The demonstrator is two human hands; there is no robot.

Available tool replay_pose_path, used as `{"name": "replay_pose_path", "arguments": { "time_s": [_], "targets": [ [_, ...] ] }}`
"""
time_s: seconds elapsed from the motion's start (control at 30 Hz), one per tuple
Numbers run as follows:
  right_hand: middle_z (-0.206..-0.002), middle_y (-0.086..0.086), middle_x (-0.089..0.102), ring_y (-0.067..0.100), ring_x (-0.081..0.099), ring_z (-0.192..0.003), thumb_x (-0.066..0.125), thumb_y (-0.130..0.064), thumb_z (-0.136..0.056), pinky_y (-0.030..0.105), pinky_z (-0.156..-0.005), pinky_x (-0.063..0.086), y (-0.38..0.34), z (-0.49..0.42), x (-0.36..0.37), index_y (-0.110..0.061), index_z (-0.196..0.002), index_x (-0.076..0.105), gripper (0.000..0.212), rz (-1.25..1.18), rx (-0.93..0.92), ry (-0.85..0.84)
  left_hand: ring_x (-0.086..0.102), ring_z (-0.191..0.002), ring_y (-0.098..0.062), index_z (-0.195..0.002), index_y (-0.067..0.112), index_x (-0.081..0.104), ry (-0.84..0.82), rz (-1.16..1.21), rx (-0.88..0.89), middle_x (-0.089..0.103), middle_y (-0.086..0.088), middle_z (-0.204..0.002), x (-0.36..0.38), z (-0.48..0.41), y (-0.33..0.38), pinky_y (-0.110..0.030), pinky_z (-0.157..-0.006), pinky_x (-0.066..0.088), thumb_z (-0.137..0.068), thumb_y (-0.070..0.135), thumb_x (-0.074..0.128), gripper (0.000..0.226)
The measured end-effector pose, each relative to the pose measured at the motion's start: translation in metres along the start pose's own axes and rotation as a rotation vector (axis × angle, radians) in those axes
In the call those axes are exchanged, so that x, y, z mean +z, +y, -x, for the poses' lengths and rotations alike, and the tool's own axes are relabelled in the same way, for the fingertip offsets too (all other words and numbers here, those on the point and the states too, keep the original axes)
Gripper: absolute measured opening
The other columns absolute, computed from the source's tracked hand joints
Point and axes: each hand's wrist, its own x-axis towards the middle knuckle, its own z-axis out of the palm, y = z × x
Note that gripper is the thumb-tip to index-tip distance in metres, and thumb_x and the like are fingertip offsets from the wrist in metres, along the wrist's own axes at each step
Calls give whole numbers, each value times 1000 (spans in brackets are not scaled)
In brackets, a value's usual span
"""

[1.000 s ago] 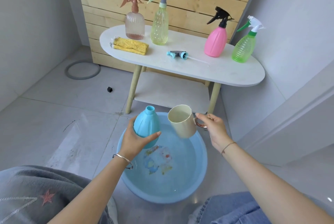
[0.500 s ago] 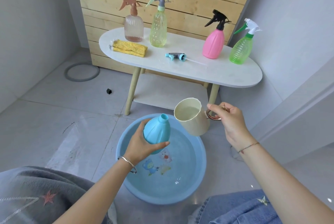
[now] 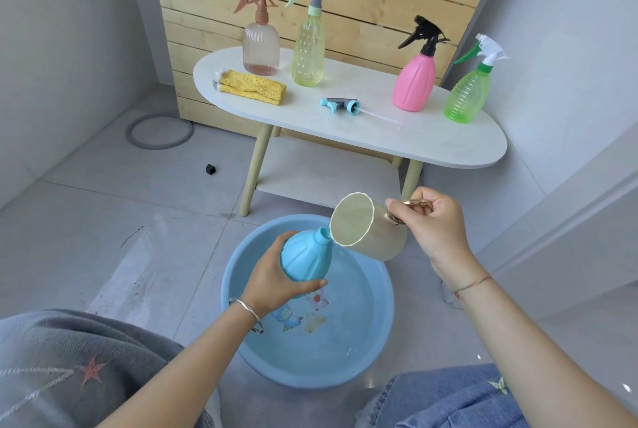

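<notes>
Grey floor tiles run up to a pale plank wall, where a white oval table (image 3: 431, 144) carries four spray bottles, a folded yellow cloth (image 3: 250, 86) and a loose turquoise spray head (image 3: 340, 105) lying on its side. Below the table, a blue basin (image 3: 388, 307) sits on the floor with cartoon figures printed on its bottom. They are blurred by water, and any lettering among them cannot be read. Over the basin, the left hand (image 3: 272, 282) grasps the capless blue bottle (image 3: 305, 262) around its belly. The bottle's long axis leans, with the open neck pointing up and to the right. The right hand (image 3: 435, 224) grips the rose-gold ring handle of a beige cup (image 3: 366, 238), which is tipped with its mouth facing left, its lower rim at the bottle's neck. The palm hides the bottle's base and fingers cover most of the handle. Whether water is running cannot be made out.
</notes>
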Motion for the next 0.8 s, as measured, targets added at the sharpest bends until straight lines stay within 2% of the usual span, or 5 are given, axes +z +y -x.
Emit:
{"name": "replay_pose_path", "arguments": {
  "time_s": [0.13,0.27,0.47,0.57,0.8],
  "targets": [
    [-54,1,27,9,23,-50,75,-7,-75,19,-47,20,-5,1,0,-6,-57,37,41,58,-57,5,57,-104,-3,-126,38,42,6,-5,-1,57,18,-115,1,0,0,-18,-83,48,-53,44,92,88],
    [-56,4,29,12,25,-54,75,-8,-75,21,-49,21,-7,0,-1,5,-59,36,44,89,-99,11,57,-104,-4,-123,41,42,-1,-19,4,57,20,-113,2,0,-3,-20,-82,50,-52,45,91,86],
    [-56,6,30,15,27,-55,76,-10,-74,25,-52,23,-9,-3,-2,4,-59,35,46,127,-149,18,56,-103,0,-122,41,41,0,-35,8,55,23,-111,3,1,-4,-17,-80,48,-54,44,91,84],
    [-56,5,32,10,27,-53,76,-9,-74,21,-50,24,-9,-4,-2,3,-59,36,44,135,-177,14,56,-103,-1,-122,40,42,-3,-34,7,55,23,-112,3,1,-6,-18,-80,49,-54,44,91,85],
    [-54,-2,33,7,29,-49,75,-9,-74,17,-49,24,-11,-5,-3,-14,-55,35,45,194,-255,7,54,-102,6,-119,43,41,-9,-38,14,54,26,-110,4,2,-4,-15,-80,47,-54,42,92,82]
  ]
}}
